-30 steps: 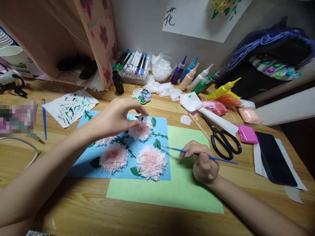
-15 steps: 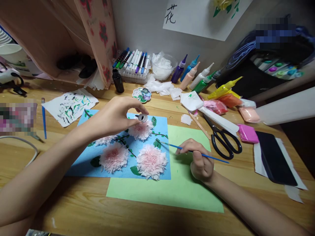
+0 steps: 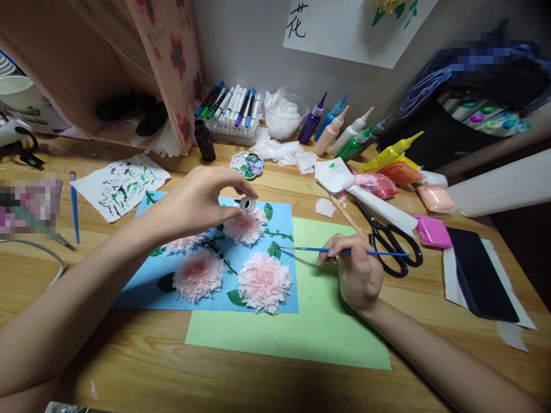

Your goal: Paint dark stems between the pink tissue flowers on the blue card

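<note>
A blue sheet (image 3: 146,287) lies on the wooden desk with several pink tissue flowers (image 3: 264,282) and painted green leaves and stems on it. My left hand (image 3: 200,201) hovers over the upper flower and pinches a small grey bottle cap (image 3: 247,203) between thumb and fingertips. My right hand (image 3: 355,272) rests on a light green sheet (image 3: 318,327) and grips a thin blue paintbrush (image 3: 379,253), held almost level. The brush's tip points left at a green leaf (image 3: 274,250) on the blue sheet's right edge.
Black scissors (image 3: 390,241) lie just right of my right hand. Behind are a small paint palette (image 3: 247,164), a black ink bottle (image 3: 204,140), a tray of markers (image 3: 232,112), paint squeeze bottles (image 3: 331,129), crumpled tissue, pink clay (image 3: 433,231) and a dark phone (image 3: 480,275). A paint-smeared paper (image 3: 118,186) lies left.
My right hand has shifted slightly and levelled the paintbrush, whose tip stays near the leaf at the blue sheet's edge. My left hand has held the cap in place.
</note>
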Demonstrator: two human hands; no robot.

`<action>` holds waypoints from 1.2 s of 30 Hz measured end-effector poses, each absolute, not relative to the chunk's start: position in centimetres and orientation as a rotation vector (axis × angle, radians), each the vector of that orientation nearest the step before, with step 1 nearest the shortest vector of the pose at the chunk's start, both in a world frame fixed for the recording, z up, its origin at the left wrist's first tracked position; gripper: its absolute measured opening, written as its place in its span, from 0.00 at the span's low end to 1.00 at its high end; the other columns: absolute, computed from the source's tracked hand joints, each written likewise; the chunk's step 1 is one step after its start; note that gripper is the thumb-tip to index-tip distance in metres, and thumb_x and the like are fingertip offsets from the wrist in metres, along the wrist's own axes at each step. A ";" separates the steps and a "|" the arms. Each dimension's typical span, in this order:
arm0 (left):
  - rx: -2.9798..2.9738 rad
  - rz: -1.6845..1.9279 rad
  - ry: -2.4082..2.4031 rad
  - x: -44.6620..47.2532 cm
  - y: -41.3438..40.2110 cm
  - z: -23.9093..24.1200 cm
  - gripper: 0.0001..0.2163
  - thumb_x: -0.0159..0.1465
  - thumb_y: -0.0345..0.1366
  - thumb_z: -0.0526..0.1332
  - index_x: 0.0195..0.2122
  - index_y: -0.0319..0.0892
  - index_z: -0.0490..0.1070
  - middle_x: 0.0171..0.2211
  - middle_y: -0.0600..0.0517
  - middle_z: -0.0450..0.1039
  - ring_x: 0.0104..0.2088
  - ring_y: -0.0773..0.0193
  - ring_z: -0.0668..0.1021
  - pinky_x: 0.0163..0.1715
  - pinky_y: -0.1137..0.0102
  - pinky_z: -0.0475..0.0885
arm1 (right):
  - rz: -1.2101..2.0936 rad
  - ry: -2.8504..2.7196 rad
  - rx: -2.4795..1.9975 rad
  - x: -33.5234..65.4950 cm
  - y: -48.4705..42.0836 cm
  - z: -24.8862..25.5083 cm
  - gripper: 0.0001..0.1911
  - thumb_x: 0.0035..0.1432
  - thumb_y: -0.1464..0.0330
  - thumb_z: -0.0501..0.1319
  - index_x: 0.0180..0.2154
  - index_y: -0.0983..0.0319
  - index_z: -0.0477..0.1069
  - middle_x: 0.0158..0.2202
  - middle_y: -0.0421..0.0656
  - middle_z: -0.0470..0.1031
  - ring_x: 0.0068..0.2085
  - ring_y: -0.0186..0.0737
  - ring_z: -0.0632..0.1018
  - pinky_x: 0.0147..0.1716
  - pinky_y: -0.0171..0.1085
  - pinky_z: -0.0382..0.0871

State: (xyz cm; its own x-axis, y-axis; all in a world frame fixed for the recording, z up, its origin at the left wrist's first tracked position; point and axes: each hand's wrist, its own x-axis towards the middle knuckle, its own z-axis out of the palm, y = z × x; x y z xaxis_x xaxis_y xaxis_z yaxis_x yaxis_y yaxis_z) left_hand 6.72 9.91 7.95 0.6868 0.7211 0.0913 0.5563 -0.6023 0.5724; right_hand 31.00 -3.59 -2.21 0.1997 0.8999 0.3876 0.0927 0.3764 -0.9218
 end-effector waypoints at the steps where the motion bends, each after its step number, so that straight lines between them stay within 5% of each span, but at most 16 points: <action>1: 2.388 0.428 0.983 6.7 9.9 8.0 0.09 0.56 0.35 0.61 0.38 0.43 0.75 0.39 0.53 0.79 0.42 0.61 0.78 0.45 0.68 0.71 | 0.755 -1.239 -1.064 31.0 -3.6 -2.2 0.17 0.66 0.67 0.47 0.29 0.61 0.69 0.23 0.40 0.69 0.24 0.36 0.71 0.24 0.37 0.60; 36: 2.379 0.417 0.970 6.7 9.9 8.2 0.09 0.56 0.35 0.62 0.38 0.42 0.76 0.40 0.51 0.79 0.43 0.60 0.78 0.45 0.67 0.71 | 0.664 -1.574 -0.987 31.5 -4.3 -2.9 0.15 0.66 0.69 0.46 0.34 0.60 0.70 0.26 0.43 0.73 0.28 0.39 0.73 0.28 0.41 0.65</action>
State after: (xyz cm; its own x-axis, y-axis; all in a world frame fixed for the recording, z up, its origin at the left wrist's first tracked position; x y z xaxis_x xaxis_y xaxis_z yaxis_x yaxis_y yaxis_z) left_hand 6.70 9.87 8.25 0.6940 0.7154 0.0807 0.5510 -0.6000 0.5800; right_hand 31.51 -4.29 -2.94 -0.0431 0.8652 0.4996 0.2456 0.4939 -0.8341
